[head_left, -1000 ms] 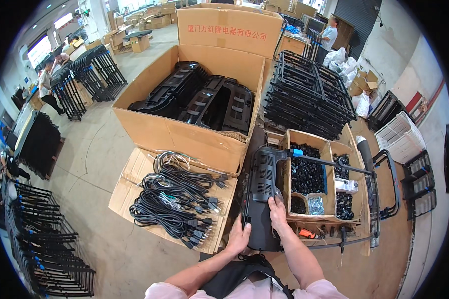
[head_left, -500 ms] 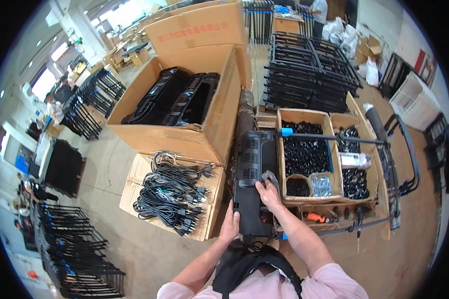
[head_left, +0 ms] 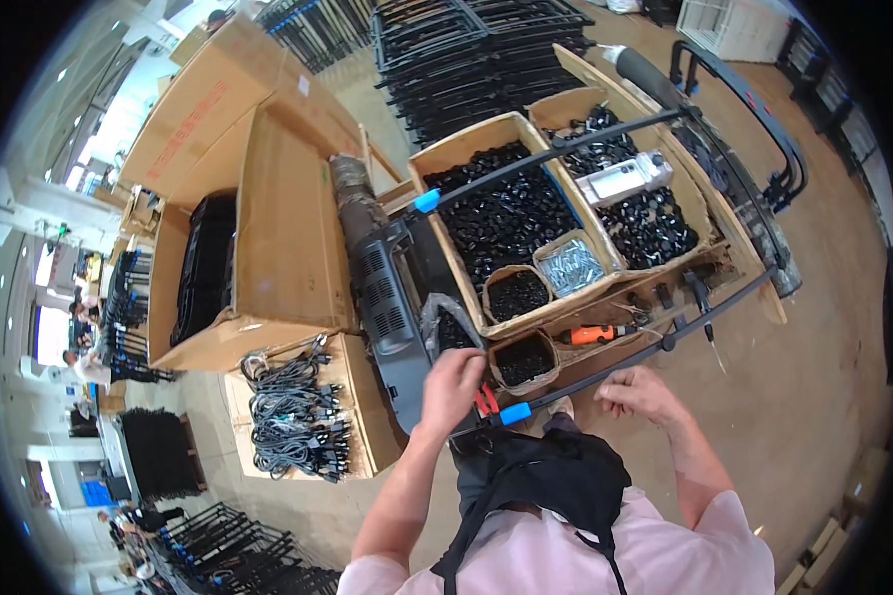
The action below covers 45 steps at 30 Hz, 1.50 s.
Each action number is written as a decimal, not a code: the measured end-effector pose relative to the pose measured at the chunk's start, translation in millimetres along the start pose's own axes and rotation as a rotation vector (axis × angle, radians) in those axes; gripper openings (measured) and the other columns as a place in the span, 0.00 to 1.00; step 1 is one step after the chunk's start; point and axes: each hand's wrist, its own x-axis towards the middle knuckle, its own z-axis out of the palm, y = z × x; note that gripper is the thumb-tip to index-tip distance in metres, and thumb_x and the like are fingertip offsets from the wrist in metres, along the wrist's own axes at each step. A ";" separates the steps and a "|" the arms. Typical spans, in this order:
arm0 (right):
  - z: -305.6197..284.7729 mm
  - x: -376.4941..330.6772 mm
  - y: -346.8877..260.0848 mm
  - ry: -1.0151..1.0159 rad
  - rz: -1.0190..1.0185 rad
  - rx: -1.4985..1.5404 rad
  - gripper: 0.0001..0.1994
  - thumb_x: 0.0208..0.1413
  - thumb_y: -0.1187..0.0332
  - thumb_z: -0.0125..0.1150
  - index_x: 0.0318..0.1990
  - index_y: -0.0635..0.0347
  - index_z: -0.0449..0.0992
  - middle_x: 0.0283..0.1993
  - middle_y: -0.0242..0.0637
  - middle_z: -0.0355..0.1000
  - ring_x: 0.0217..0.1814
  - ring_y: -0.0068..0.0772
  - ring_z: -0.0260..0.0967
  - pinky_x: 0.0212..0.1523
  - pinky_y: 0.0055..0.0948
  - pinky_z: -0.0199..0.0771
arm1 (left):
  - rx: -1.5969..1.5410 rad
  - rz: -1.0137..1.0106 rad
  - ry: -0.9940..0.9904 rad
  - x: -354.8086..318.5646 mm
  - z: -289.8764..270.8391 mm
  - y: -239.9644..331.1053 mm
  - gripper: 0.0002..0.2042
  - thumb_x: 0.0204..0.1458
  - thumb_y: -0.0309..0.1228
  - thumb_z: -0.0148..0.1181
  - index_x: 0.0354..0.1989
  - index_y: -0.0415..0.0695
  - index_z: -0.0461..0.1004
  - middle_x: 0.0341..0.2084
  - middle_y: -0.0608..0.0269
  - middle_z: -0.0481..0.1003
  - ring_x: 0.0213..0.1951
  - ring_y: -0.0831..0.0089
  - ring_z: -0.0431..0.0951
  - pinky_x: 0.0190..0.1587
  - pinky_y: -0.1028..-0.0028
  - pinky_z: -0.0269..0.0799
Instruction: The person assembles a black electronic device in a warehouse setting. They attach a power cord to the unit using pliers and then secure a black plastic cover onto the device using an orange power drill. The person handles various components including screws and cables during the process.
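Note:
My left hand (head_left: 453, 389) is closed, fingertips drawn together beside a clear plastic bag (head_left: 445, 309) and a small carton of tiny black parts (head_left: 524, 361). Whatever it pinches, if anything, is hidden. Red handles of a tool (head_left: 486, 400) show just beside it. To its left lies a long black plastic housing (head_left: 385, 297) with vent slots. My right hand (head_left: 637, 394) hangs over the near side of a black tubular frame (head_left: 605, 373) with blue end caps. Its fingers are curled together, and I cannot make out anything between them.
An orange-handled screwdriver (head_left: 593, 335) lies beyond the frame's near bar. Cardboard trays hold black plastic parts (head_left: 511, 203) and silver screws (head_left: 571, 266). Bundled black power cords (head_left: 293, 412) lie on a carton at left, before a big open box (head_left: 293, 228). Stacked black frames (head_left: 466, 59) stand behind.
Both hands have left the black housing; the left is now by the small carton, the right farther right over the frame's near side. The view has turned to the right.

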 end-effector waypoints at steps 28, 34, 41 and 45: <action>18.0 264.9 120.1 1.171 0.190 0.721 0.10 0.52 0.72 0.71 0.39 0.63 0.77 0.34 0.38 0.78 0.26 0.32 0.75 0.20 0.34 0.77 | 0.256 -0.094 -1.085 108.6 197.0 -136.0 0.12 0.65 0.31 0.54 0.53 0.38 0.74 0.51 0.43 0.78 0.59 0.48 0.77 0.64 0.57 0.70; -48.1 210.5 150.3 0.409 0.056 1.205 0.09 0.61 0.63 0.67 0.43 0.55 0.77 0.28 0.33 0.76 0.22 0.27 0.72 0.15 0.23 0.61 | -0.109 -0.562 -1.045 107.9 207.6 -153.7 0.12 0.75 0.40 0.48 0.48 0.47 0.75 0.28 0.70 0.69 0.24 0.79 0.67 0.25 0.74 0.64; -31.8 120.2 134.7 0.511 -0.132 1.177 0.25 0.64 0.63 0.65 0.69 0.51 0.73 0.45 0.36 0.81 0.38 0.34 0.81 0.26 0.31 0.74 | -0.154 -0.656 -1.009 108.2 196.7 -137.4 0.14 0.76 0.40 0.50 0.59 0.48 0.77 0.28 0.71 0.72 0.23 0.80 0.69 0.24 0.75 0.65; -0.7 84.5 145.3 0.539 -0.134 1.174 0.28 0.62 0.66 0.66 0.70 0.50 0.69 0.48 0.37 0.81 0.45 0.36 0.82 0.34 0.37 0.79 | -0.257 -0.702 -0.972 99.3 193.5 -147.7 0.14 0.76 0.41 0.50 0.53 0.45 0.76 0.30 0.69 0.73 0.26 0.79 0.71 0.24 0.74 0.67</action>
